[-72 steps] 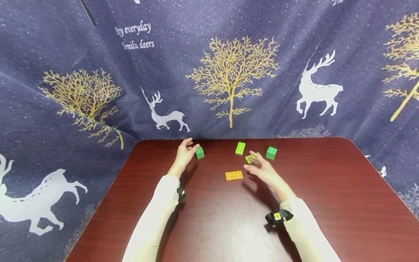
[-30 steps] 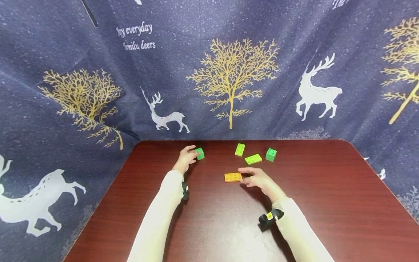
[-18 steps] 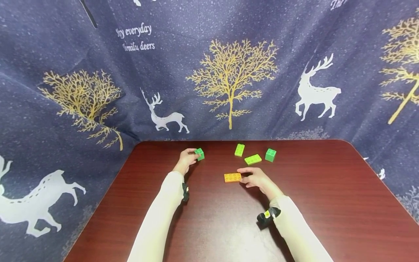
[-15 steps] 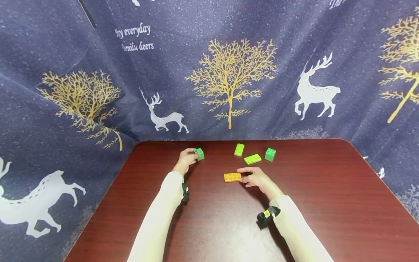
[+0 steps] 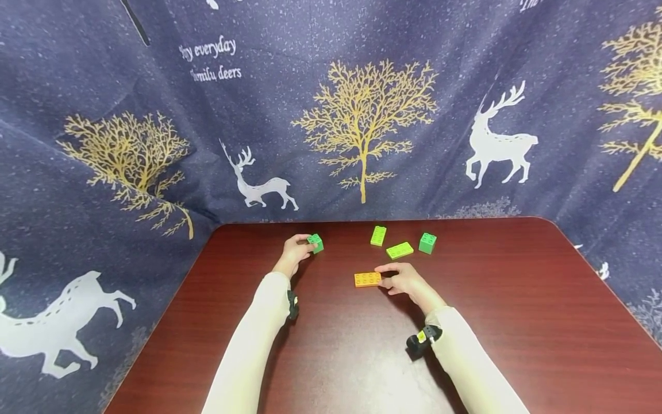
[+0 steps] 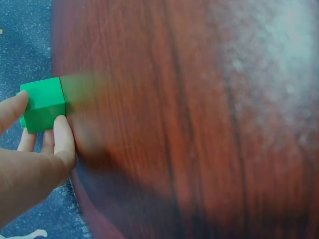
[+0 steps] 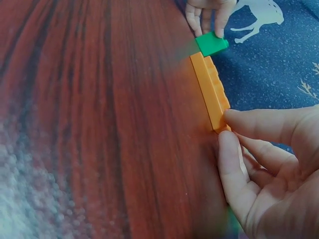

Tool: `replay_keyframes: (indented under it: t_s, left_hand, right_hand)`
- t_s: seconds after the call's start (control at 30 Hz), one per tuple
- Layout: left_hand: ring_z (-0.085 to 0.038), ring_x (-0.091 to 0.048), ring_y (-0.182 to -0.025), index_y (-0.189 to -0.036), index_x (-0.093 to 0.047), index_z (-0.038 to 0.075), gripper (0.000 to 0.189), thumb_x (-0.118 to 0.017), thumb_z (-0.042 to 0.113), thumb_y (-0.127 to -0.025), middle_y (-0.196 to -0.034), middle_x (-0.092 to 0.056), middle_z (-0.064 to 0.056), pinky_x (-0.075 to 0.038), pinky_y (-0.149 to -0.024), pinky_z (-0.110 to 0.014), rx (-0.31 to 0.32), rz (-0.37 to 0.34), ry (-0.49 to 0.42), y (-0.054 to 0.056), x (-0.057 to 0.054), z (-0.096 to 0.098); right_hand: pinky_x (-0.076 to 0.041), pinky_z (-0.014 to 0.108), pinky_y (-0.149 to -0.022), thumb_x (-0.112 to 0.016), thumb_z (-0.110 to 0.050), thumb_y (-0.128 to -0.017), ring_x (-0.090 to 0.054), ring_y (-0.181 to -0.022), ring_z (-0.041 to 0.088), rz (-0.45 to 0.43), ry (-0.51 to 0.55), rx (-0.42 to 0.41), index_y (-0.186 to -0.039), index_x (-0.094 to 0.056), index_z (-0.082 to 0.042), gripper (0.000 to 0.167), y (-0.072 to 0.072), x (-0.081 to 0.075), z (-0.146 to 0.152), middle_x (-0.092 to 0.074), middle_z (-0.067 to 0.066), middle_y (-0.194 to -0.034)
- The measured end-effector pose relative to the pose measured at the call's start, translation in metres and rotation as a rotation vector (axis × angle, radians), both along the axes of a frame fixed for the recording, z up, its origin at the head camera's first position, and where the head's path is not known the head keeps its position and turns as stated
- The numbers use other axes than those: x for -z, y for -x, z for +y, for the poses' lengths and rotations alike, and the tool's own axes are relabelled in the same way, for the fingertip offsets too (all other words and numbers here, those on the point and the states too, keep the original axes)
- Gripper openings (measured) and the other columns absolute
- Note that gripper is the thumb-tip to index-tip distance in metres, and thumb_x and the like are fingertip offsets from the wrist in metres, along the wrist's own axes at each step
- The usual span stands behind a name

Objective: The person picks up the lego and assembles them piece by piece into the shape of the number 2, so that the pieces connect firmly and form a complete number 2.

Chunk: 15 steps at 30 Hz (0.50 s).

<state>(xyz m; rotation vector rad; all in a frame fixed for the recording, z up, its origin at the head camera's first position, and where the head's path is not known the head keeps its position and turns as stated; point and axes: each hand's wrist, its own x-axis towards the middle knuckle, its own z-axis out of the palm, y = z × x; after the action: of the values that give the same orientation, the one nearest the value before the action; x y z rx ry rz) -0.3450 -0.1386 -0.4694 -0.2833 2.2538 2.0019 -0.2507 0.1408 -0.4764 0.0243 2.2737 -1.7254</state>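
On the left, my left hand (image 5: 296,251) holds a green square toy brick (image 5: 315,243) on the table. Its thumb and fingertips sit on different sides of that brick (image 6: 44,105) in the left wrist view. My right hand (image 5: 410,283) pinches the right end of a flat orange toy brick (image 5: 367,279), whose studs face up. In the right wrist view, a finger and the thumb meet at the near end of this orange brick (image 7: 208,92). Beyond it, the left hand (image 7: 210,12) shows with its green brick (image 7: 211,44).
Two flat lime-green bricks (image 5: 378,236) lie toward the back middle, one of them angled. Right of them stands another green square brick (image 5: 427,242). The dark red table (image 5: 517,305) ends at a blue patterned cloth (image 5: 445,190) behind.
From 2.4 s ago, the left hand has come down onto the green brick. The right hand has moved nearer and left to the orange brick, uncovering a lime-green one. Lately both hold still.
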Motion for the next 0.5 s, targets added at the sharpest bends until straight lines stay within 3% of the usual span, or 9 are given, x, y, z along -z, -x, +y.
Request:
replay_keyframes:
  t_s: [0.5]
  left_hand:
    - [-0.029,-0.060,-0.106,-0.128,-0.054,-0.004,0.042,-0.065,-0.003,-0.088,-0.124,-0.056,-0.025,-0.047,-0.098,-0.041,0.005,0.017,0.000,-0.0006,0.0022,0.0004]
  right_hand:
    - [-0.058,0.038,-0.070,-0.070,0.004,-0.081,-0.065,-0.078,0.020,0.026,-0.006,0.025,-0.121,-0.063,0.005,0.041,0.0015,0.0038,0.0005,-0.062,0.022,-0.113]
